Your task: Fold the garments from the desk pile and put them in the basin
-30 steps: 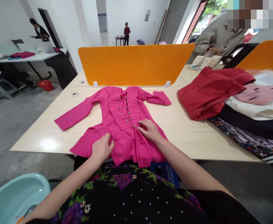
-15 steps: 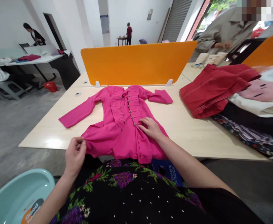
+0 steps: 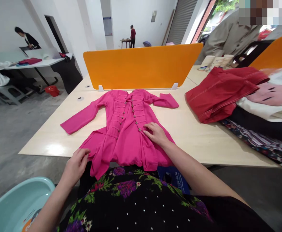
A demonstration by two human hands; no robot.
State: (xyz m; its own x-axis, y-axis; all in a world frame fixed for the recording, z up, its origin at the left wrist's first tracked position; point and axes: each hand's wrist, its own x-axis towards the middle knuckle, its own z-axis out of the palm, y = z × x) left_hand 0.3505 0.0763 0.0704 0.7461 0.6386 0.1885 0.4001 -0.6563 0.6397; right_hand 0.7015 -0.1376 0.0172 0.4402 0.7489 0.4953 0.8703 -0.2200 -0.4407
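Observation:
A bright pink buttoned jacket (image 3: 128, 129) lies face up on the pale wooden table (image 3: 196, 141), collar toward the orange divider (image 3: 141, 66), hem hanging over the near edge. My right hand (image 3: 156, 133) rests flat on its front beside the row of buttons, fingers stretched out. My left hand (image 3: 75, 166) is at the jacket's lower left hem, at the table's near edge, fingers curled onto the fabric. The left sleeve stretches out to the left; the right sleeve is folded short.
A pile of clothes (image 3: 249, 103) topped by a red garment (image 3: 218, 93) fills the table's right side. Paper cups (image 3: 215, 61) stand behind it near another person (image 3: 228, 35). A pale blue basin (image 3: 15, 206) sits at lower left. Other people work at far tables.
My left hand pulled the lower left hem outward from the jacket's middle, then dropped lower; the left front panel now lies flatter and hangs over the edge. My right hand stayed put.

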